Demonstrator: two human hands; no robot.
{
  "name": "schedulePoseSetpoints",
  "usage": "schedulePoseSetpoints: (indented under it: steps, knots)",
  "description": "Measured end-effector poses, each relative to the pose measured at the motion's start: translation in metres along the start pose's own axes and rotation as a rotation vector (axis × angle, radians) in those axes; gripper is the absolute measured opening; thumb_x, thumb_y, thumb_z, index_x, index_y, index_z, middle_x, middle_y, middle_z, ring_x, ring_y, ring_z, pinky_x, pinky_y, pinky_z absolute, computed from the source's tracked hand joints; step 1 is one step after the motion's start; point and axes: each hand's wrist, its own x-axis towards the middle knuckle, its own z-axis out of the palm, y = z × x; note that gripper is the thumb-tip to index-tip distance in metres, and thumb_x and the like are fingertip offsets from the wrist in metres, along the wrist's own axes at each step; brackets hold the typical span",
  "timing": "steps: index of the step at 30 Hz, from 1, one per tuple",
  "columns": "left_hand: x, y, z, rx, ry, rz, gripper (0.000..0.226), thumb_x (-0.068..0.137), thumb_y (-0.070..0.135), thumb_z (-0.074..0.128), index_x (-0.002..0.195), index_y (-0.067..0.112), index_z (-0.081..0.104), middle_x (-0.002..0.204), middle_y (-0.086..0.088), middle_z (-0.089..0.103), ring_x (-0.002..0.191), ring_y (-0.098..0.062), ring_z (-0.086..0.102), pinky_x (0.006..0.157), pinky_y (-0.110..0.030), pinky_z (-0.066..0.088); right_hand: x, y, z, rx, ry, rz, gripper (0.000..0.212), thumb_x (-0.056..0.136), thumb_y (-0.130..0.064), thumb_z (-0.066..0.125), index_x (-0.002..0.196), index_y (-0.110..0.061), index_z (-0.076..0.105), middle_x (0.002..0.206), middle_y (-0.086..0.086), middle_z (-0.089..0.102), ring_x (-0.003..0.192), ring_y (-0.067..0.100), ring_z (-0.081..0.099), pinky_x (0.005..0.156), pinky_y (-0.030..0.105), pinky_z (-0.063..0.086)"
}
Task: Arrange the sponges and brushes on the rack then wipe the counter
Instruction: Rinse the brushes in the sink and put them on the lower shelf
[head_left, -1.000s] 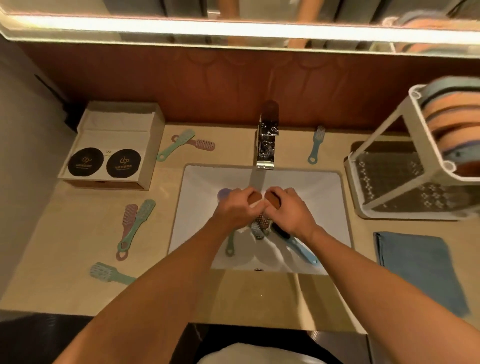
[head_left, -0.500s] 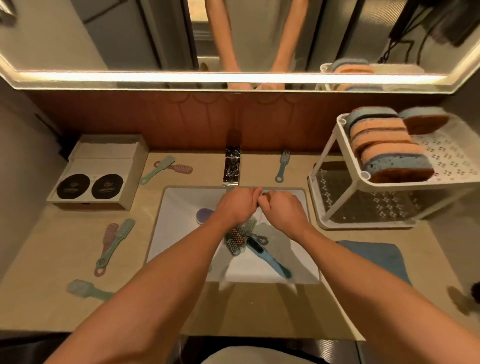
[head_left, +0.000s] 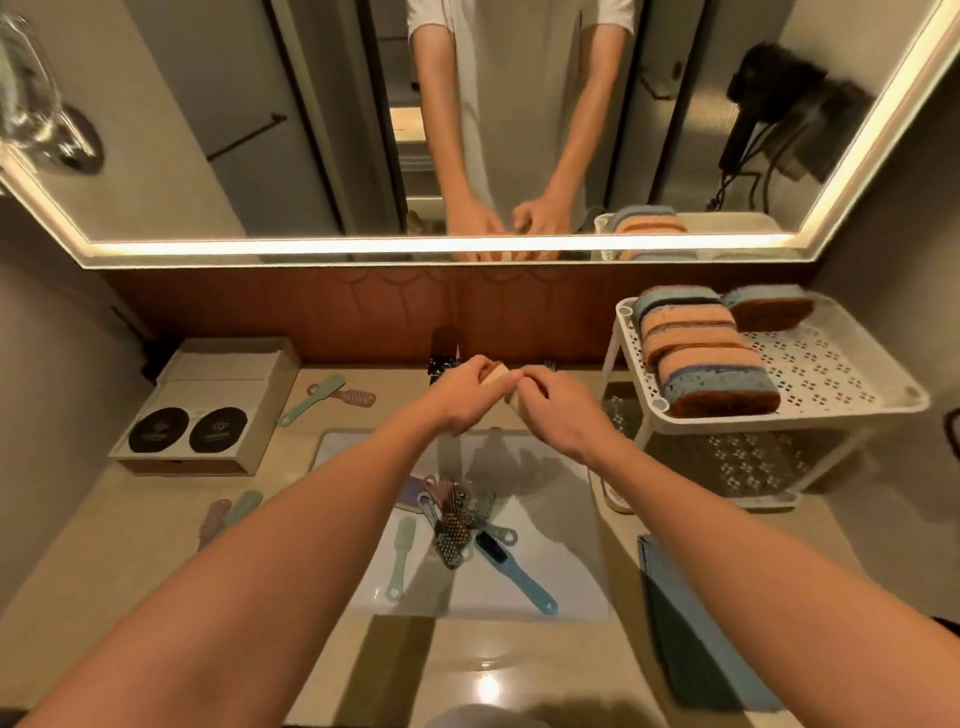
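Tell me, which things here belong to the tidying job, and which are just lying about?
Job: sponge held by left hand and right hand; stacked sponges; rack; brushes in the sink; brushes on the counter; blue cloth.
Lying about: box; faucet.

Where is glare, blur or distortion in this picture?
Head view: the glowing light strip under the mirror glares; a bright spot shines on the glossy beige counter; the white perforated rack's far corner is smeared; straight mirror sides lean outward.
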Motion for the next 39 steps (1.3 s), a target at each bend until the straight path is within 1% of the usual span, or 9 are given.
schedulePoseSetpoints:
  steps: [3, 6, 10, 17, 21, 27, 30, 34, 39]
  knots:
    - [0.001, 0.018, -0.017, -0.077, 0.018, -0.034, 0.071, 0.085, 0.075, 0.055, 0.124, 0.018, 0.038, 0.106, -0.006, 0.063, 0.082, -0.021, 0.066, 0.071, -0.038, 0.057, 0.006, -0.010, -0.021, 0.018, 0.020, -0.021, 0.055, 0.095, -0.048, 0.027, 0.139, -0.029, 0.053, 0.136, 0.002, 0.058, 0.121, 0.024, 0.055, 0.096, 0.040, 0.044]
    - [-0.001, 0.039, -0.033, -0.120, 0.001, -0.040, 0.072, 0.081, 0.073, 0.062, 0.117, 0.020, 0.030, 0.108, -0.012, 0.060, 0.079, -0.021, 0.063, 0.068, -0.037, 0.057, 0.005, -0.018, -0.044, 0.002, 0.080, -0.036, 0.054, 0.095, -0.046, 0.040, 0.145, -0.027, 0.047, 0.138, 0.006, 0.054, 0.116, 0.024, 0.055, 0.096, 0.039, 0.047]
    - [-0.004, 0.068, -0.044, -0.088, -0.055, -0.018, 0.074, 0.084, 0.065, 0.068, 0.125, 0.017, 0.030, 0.113, -0.011, 0.054, 0.088, -0.021, 0.061, 0.075, -0.036, 0.057, 0.005, -0.017, -0.074, -0.018, 0.159, -0.103, 0.059, 0.094, -0.042, 0.056, 0.148, -0.021, 0.042, 0.138, 0.009, 0.050, 0.116, 0.021, 0.053, 0.091, 0.028, 0.042]
    - [0.006, 0.115, -0.044, -0.118, -0.066, 0.094, 0.055, 0.086, 0.026, 0.074, 0.126, 0.021, 0.037, 0.120, -0.012, 0.051, 0.094, -0.024, 0.063, 0.061, -0.022, 0.055, -0.010, 0.004, -0.139, -0.049, 0.180, -0.131, 0.070, 0.093, -0.041, 0.068, 0.149, -0.019, 0.035, 0.143, 0.004, 0.047, 0.127, 0.021, 0.049, 0.089, 0.024, 0.042]
    - [0.015, 0.153, -0.024, -0.038, 0.031, 0.219, 0.050, 0.088, 0.039, 0.072, 0.125, 0.019, 0.044, 0.108, -0.009, 0.062, 0.081, -0.026, 0.064, 0.063, -0.030, 0.054, -0.020, 0.025, -0.179, 0.020, 0.214, -0.141, 0.055, 0.092, -0.034, 0.070, 0.140, -0.020, 0.048, 0.127, -0.002, 0.058, 0.113, 0.013, 0.053, 0.088, 0.024, 0.043]
    - [0.039, 0.201, 0.013, 0.159, 0.114, 0.387, 0.044, 0.088, 0.053, 0.068, 0.116, 0.022, 0.056, 0.107, 0.000, 0.060, 0.089, -0.009, 0.054, 0.072, -0.025, 0.044, -0.018, 0.074, -0.225, 0.069, 0.299, -0.054, 0.054, 0.091, -0.009, 0.069, 0.138, -0.027, 0.052, 0.135, 0.003, 0.057, 0.125, 0.024, 0.052, 0.104, 0.039, 0.046]
    - [0.047, 0.221, 0.029, 0.194, 0.123, 0.438, 0.049, 0.088, 0.057, 0.067, 0.116, 0.018, 0.059, 0.105, -0.002, 0.062, 0.089, -0.014, 0.056, 0.074, -0.029, 0.046, -0.015, 0.102, -0.239, -0.056, 0.355, 0.004, 0.057, 0.092, -0.006, 0.065, 0.137, -0.038, 0.050, 0.132, 0.006, 0.055, 0.127, 0.031, 0.045, 0.105, 0.046, 0.037]
    - [0.060, 0.241, 0.046, 0.234, 0.149, 0.477, 0.047, 0.089, 0.046, 0.071, 0.123, 0.016, 0.062, 0.113, -0.005, 0.065, 0.100, -0.021, 0.058, 0.085, -0.036, 0.049, -0.016, 0.132, -0.247, -0.251, 0.395, 0.083, 0.057, 0.094, -0.005, 0.056, 0.138, -0.041, 0.048, 0.132, 0.011, 0.048, 0.126, 0.035, 0.034, 0.107, 0.045, 0.027]
    - [0.074, 0.256, 0.064, 0.281, 0.126, 0.498, 0.046, 0.089, 0.036, 0.074, 0.129, 0.019, 0.059, 0.121, -0.003, 0.064, 0.102, -0.015, 0.054, 0.088, -0.033, 0.045, -0.015, 0.152, -0.249, -0.235, 0.358, 0.096, 0.054, 0.097, 0.000, 0.051, 0.135, -0.038, 0.051, 0.132, 0.007, 0.044, 0.123, 0.032, 0.034, 0.109, 0.047, 0.035]
